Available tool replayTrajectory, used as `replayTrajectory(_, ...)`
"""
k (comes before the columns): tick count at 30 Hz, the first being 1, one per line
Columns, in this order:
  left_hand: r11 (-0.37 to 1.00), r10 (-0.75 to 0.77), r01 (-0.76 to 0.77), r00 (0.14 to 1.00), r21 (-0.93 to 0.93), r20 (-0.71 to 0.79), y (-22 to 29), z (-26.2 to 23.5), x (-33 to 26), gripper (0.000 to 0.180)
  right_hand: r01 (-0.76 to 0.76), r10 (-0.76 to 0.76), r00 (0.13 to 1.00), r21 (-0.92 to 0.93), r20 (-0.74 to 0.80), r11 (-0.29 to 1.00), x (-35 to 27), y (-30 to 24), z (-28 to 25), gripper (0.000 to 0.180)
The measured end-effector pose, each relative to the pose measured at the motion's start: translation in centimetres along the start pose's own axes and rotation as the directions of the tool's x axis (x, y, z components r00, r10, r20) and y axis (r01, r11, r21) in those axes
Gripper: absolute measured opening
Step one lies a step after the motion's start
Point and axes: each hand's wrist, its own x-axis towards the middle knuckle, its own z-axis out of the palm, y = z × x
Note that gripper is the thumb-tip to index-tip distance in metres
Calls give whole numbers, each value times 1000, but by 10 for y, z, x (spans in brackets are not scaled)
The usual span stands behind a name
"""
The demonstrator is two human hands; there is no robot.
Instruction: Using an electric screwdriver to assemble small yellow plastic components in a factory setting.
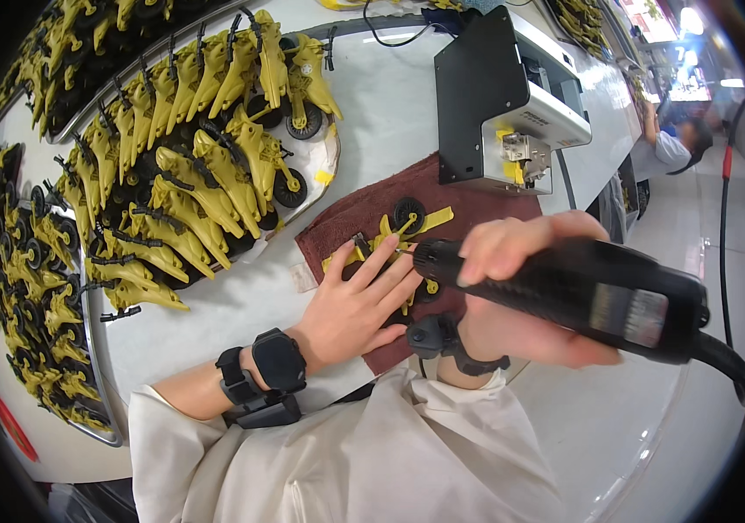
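Note:
A yellow-and-black toy motorcycle (435,220) lies on its side on a maroon cloth (346,218) in front of me. My left hand (346,312) rests on it with outstretched fingers, pressing it against the cloth and covering part of it. My right hand (505,250) is wrapped round a black electric screwdriver (555,283), held nearly level. The screwdriver's nose points left at the toy, close by my left fingertips. Whether its bit sits in a screw is too small to tell.
A black-and-white screw feeder (499,113) stands at the cloth's far right corner. On the left, a white tray (324,157) holds rows of yellow toy motorcycles (189,174); more trays of them lie beyond. A cable (728,357) trails from the screwdriver. Another person (673,148) is at the far right.

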Motion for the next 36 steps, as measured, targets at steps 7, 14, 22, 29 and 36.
replayTrajectory(7,1000,-19,19,999,10,48,-1,-2,0,67,-140,146,988,-91,55,986,-7,17,-4,94)
replayTrajectory(14,999,-48,47,997,28,64,3,-7,2,69,134,-129,978,-23,164,991,10,-14,-30,94)
replayTrajectory(22,999,-38,38,998,6,47,3,-7,4,71,41,-262,891,-509,-372,860,87,-19,-82,91)
replayTrajectory(29,999,-38,38,999,4,32,2,-6,9,70,9,-49,976,-183,-214,983,20,-23,-62,94)
replayTrajectory(36,999,-44,44,998,13,47,3,-8,4,71,224,-407,839,-452,-361,863,89,-35,-82,97)
